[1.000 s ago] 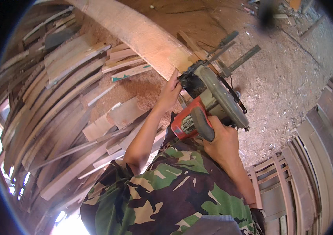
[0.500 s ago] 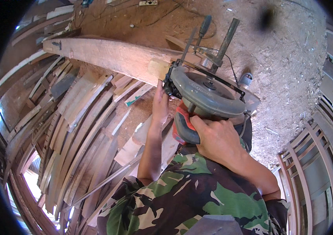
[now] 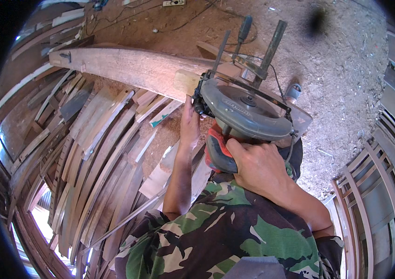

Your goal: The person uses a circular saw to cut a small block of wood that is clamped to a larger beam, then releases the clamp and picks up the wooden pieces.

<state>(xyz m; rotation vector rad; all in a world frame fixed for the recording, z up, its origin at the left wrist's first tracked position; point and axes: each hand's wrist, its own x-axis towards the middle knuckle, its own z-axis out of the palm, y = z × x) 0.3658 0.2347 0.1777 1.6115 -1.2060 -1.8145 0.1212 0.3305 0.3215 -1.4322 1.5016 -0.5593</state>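
My right hand point(image 3: 263, 163) is wrapped round the red and black handle point(image 3: 219, 149) of a circular saw point(image 3: 246, 111) with a grey blade guard. The saw is tilted, its round blade partly visible inside the guard. At the saw's left end, my left hand point(image 3: 189, 126) reaches up to the near edge of a small pale wood block point(image 3: 187, 82). One fingertip touches that edge; the other fingers curl in beside the saw, mostly hidden. The block lies on a long, thick wooden plank point(image 3: 118, 66), which runs leftward from under the saw.
Many loose boards point(image 3: 100, 135) are piled at the left, below the plank. Behind the saw stand a dark metal post point(image 3: 272, 49) and a clamp point(image 3: 244, 30). A cable point(image 3: 276, 83) hangs beyond it, near a sandal point(image 3: 293, 91). Wooden frames point(image 3: 374, 195) lean at the right.
The view has shifted slightly. Both hands keep their places on the saw and at the block, and the saw's angle differs very little.
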